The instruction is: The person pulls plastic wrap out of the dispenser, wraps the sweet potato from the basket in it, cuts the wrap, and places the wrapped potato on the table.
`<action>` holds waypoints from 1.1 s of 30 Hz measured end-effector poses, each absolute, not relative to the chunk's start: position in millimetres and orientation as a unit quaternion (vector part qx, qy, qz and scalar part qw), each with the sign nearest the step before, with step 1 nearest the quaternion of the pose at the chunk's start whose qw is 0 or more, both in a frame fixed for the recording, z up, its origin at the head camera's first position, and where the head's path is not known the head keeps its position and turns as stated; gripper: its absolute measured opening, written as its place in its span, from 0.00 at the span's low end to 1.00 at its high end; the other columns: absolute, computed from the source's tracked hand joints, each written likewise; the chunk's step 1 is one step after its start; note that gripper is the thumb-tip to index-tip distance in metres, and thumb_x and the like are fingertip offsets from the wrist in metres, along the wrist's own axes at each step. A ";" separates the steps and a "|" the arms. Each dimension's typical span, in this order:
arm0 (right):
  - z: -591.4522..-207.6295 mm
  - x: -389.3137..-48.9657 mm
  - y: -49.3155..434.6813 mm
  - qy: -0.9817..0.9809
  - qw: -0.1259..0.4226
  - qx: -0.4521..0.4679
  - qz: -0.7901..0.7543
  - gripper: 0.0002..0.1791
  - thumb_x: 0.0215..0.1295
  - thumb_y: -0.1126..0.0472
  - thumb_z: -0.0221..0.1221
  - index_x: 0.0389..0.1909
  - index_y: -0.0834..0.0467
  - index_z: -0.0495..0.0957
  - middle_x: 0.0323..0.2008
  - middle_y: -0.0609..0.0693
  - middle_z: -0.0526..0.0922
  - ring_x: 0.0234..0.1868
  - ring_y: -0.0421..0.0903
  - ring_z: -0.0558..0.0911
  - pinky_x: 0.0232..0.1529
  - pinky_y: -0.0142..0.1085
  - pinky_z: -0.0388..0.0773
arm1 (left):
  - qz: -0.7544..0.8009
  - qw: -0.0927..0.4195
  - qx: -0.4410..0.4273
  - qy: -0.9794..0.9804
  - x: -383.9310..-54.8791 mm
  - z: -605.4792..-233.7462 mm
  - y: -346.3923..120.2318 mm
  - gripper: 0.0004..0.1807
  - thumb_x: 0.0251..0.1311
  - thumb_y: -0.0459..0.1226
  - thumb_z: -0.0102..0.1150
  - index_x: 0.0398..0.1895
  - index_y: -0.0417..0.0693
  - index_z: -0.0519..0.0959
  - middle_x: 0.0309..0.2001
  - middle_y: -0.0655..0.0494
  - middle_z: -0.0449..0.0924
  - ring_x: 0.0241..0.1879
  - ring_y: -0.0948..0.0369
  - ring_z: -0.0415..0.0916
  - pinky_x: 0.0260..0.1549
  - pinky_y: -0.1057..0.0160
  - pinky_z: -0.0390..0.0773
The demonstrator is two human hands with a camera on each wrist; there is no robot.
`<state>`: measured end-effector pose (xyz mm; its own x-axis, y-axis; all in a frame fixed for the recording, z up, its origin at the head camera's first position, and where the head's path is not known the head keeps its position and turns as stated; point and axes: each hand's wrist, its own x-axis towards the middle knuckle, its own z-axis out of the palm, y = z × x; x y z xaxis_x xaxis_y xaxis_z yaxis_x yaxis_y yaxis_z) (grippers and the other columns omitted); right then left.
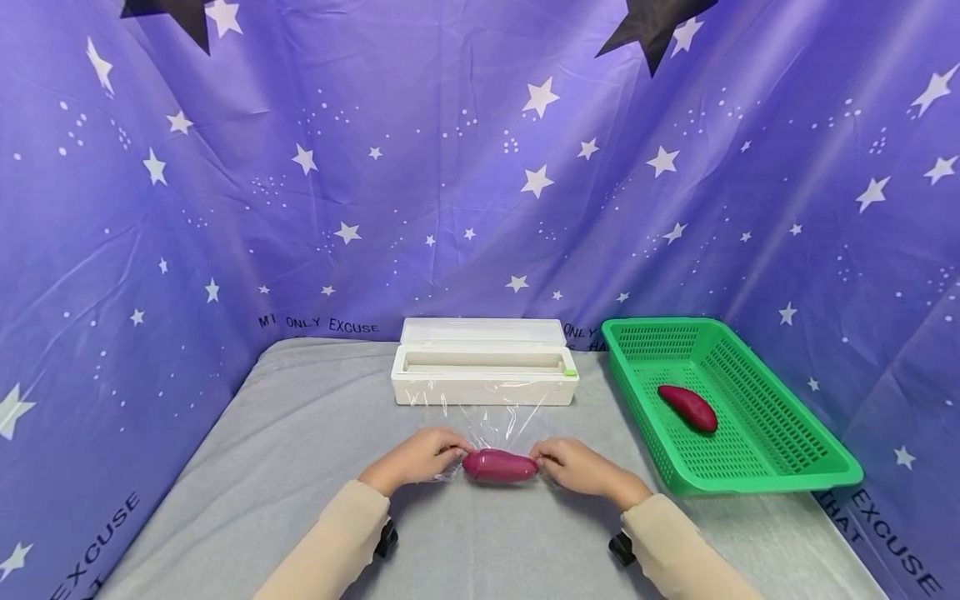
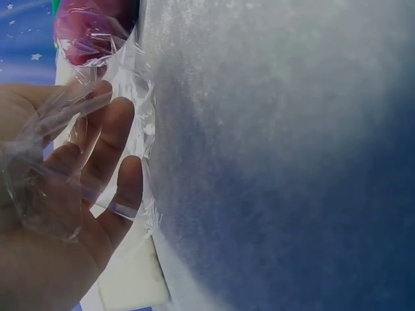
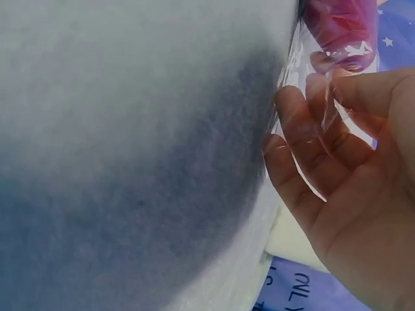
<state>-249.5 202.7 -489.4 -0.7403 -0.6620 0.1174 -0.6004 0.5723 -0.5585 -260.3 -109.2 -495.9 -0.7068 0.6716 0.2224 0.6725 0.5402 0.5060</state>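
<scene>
The left hand (image 1: 420, 457) is half curled, thumb and forefinger brought together on clear film (image 2: 144, 97), its other fingers loosely bent and apart; loose film also lies across its palm. The right hand (image 1: 581, 467) mirrors it, thumb and forefinger pinching the film, the remaining fingers slightly bent and spread.

Between the two hands lies a purple sweet potato (image 1: 499, 467) with film around it, low over the worktop (image 1: 300, 433); whether it touches the cloth surface is hard to tell. Its long axis runs from one hand to the other: one end points at the left fingertips, the other at the right. Neither hand is clearly nearer, each being just beside its own end. That shared line, film gathered at both ends of it, seems to be the relation any twist or pull there depends on.

Ahead of both hands, film fans out from the sweet potato towards a long white box (image 1: 486, 392), its lid (image 1: 483, 331) raised on the far side; whether film and box are joined is unclear. Beyond the right hand, to its right, a green basket (image 1: 765, 483) holds a second sweet potato (image 1: 687, 408), lying slantwise. Farthest from the hands hangs a purple starry curtain (image 1: 450, 183).
</scene>
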 end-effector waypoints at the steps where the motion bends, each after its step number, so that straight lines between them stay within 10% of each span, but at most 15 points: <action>1: -490.9 -250.8 202.8 0.885 0.054 -0.354 -0.297 0.11 0.69 0.70 0.54 0.35 0.53 0.82 0.25 0.37 0.74 0.30 0.35 0.73 0.34 0.34 0.74 | -0.289 0.003 -0.381 -0.879 -260.7 -496.7 -108.8 0.12 0.70 0.30 0.54 0.49 0.44 0.86 0.47 0.51 0.85 0.51 0.53 0.80 0.54 0.52 0.77; 19: -503.0 -254.4 204.2 0.881 0.069 -0.327 -0.336 0.10 0.71 0.69 0.53 0.37 0.53 0.81 0.23 0.37 0.72 0.27 0.34 0.71 0.31 0.32 0.70 | -0.337 -0.032 -0.326 -0.883 -262.7 -488.2 -113.4 0.17 0.72 0.31 0.47 0.57 0.46 0.82 0.48 0.53 0.84 0.46 0.59 0.78 0.52 0.52 0.77; 33: -503.4 -254.8 205.0 0.881 0.063 -0.330 -0.333 0.10 0.71 0.68 0.53 0.37 0.52 0.82 0.25 0.37 0.74 0.30 0.35 0.73 0.34 0.32 0.72 | -0.207 0.050 -0.404 -0.890 -247.2 -467.2 -74.9 0.20 0.58 0.45 0.72 0.53 0.55 0.84 0.50 0.62 0.82 0.51 0.64 0.78 0.54 0.60 0.75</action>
